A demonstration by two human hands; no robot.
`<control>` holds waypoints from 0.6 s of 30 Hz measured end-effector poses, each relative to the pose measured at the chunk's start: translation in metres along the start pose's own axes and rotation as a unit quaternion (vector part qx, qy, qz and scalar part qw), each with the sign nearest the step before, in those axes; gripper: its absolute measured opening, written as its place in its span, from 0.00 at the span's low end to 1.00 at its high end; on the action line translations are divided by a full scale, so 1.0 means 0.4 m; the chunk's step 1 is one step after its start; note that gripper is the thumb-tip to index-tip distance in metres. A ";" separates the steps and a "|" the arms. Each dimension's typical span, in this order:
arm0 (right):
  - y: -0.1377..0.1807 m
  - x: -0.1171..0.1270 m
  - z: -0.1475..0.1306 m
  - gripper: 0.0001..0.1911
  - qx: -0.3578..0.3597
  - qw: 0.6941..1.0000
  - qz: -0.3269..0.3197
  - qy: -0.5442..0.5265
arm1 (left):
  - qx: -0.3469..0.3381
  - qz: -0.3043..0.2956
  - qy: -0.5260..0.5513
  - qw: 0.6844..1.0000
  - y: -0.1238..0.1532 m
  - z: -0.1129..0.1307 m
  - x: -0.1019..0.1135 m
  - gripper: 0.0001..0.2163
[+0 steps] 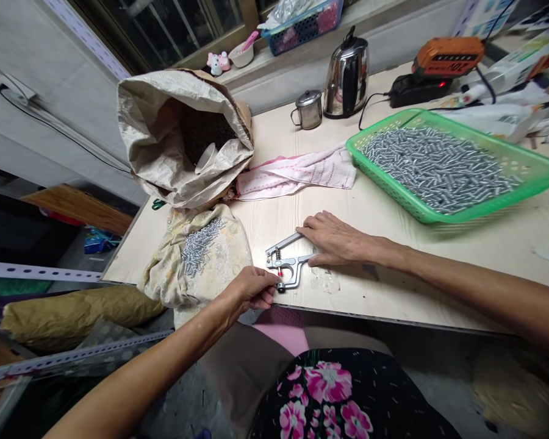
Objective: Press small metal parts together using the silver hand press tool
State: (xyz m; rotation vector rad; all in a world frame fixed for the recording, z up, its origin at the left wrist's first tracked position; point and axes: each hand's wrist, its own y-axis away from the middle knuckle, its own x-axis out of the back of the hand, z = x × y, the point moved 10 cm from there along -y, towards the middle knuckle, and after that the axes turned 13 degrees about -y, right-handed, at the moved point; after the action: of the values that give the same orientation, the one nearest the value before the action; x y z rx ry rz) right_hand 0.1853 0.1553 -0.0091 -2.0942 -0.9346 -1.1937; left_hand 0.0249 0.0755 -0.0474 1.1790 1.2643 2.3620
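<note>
– at the near edge of the worktop (393, 289), what is gripped?
– pliers (289, 262), by the right hand (333, 241).
– and the left hand (255, 286)?
– placed at their head; its grip cannot be told.

Pliers (294, 261) (silver), right hand (333, 241) holding; left fingers (265, 280) at end

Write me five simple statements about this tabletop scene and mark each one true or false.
1. The right hand holds the silver-grey metal pliers by the handles. True.
2. The green plastic basket holds small silvery metal rods. True.
3. The left hand reaches into that basket. False: it is at the pliers' working end.
4. The shiny steel kettle stands left of the lidded steel mug in the picture. False: it stands to the right.
5. Small silvery metal pieces lie on the pale yellow patterned cloth. True.
</note>
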 end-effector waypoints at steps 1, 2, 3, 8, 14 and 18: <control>0.002 -0.001 -0.001 0.25 0.000 1.000 0.000 -0.009 | -0.044 0.064 -0.061 0.995 0.010 0.024 0.027 0.11; 0.003 -0.001 -0.003 0.24 0.000 1.000 0.001 -0.020 | -0.100 0.136 -0.125 0.978 0.027 0.060 0.053 0.12; 0.005 -0.001 -0.004 0.23 0.000 1.000 0.001 -0.030 | -0.163 0.202 -0.184 0.948 0.050 0.103 0.068 0.12; 0.011 -0.006 -0.004 0.28 -0.026 0.997 -0.040 -0.058 | -0.364 0.274 -0.378 0.806 0.090 0.258 -0.004 0.25; 0.029 0.021 0.012 0.30 -0.113 0.990 -0.080 0.001 | -0.409 0.234 -0.459 0.754 0.047 0.321 -0.042 0.24; 0.032 0.015 -0.007 0.10 -0.100 0.992 -0.064 0.034 | -0.426 0.223 -0.403 0.779 0.034 0.331 -0.034 0.10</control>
State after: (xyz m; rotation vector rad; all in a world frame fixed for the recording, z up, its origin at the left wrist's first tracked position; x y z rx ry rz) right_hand 0.1960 0.1471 -0.0040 -2.1585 -0.9653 -1.4694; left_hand 0.1333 0.1400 -0.0031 1.8690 -0.3800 1.8254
